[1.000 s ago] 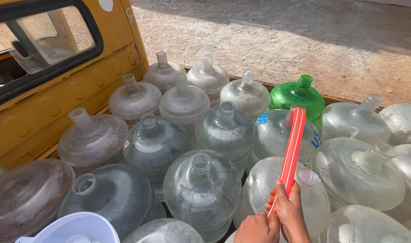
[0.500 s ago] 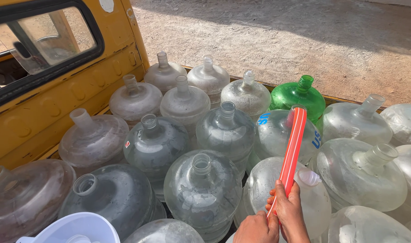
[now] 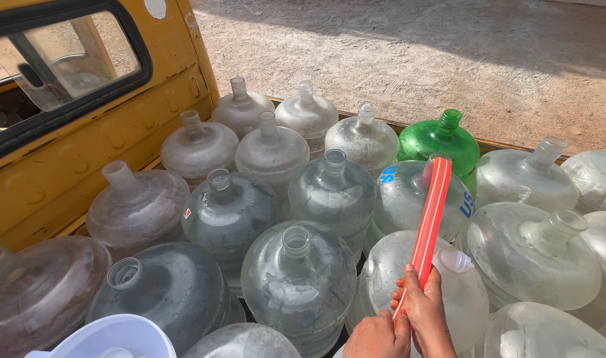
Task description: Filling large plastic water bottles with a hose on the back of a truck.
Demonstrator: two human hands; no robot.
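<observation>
While both hands [image 3: 404, 317] grip its lower end, red hose [image 3: 430, 219] slants upward.

Blue printed lettering is showing on a clear water jug [image 3: 409, 195] just beyond the right hand [image 3: 427, 311]. A small red-and-white sticker [image 3: 187, 213] is sitting on another jug well left of it.

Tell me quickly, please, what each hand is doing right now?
Left hand: closed around the lower end of the red hose.
Right hand: closed on the same red hose, just above.
</observation>
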